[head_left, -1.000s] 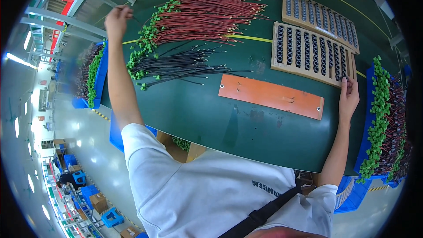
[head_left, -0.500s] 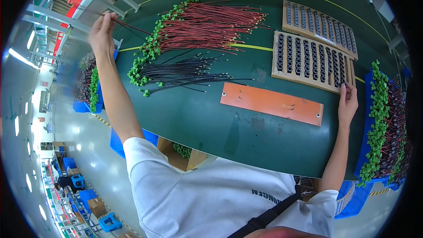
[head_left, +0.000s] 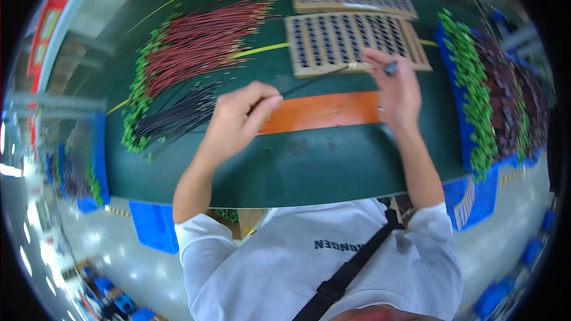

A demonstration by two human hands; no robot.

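Note:
My left hand (head_left: 241, 116) is closed in a pinch on a thin black wire (head_left: 315, 81), which stretches right over the orange strip (head_left: 324, 110). The wire's pale tip (head_left: 352, 66) ends just short of my right hand (head_left: 399, 95). Between the fingers of that hand is a small dark cylindrical part (head_left: 391, 68); motion blurs the fingers somewhat. Behind the right hand lies a cardboard-coloured tray (head_left: 420, 47) with rows of similar dark parts. To the left of my left hand, loose black wires (head_left: 184, 112) with green ends are spread on the green table (head_left: 285, 172).
A pile of red wires (head_left: 205, 41) with green connectors (head_left: 143, 74) lies at the far left. A second tray (head_left: 333, 8) of parts stands behind the first. On the right, a blue bin (head_left: 455, 95) is packed with green-ended dark wires. Another blue bin (head_left: 153, 226) sits below the table's front edge.
My left hand has come in from the far left, bringing a wire over the orange strip. My right hand has left the tray's near corner with a dark part. The view has shifted.

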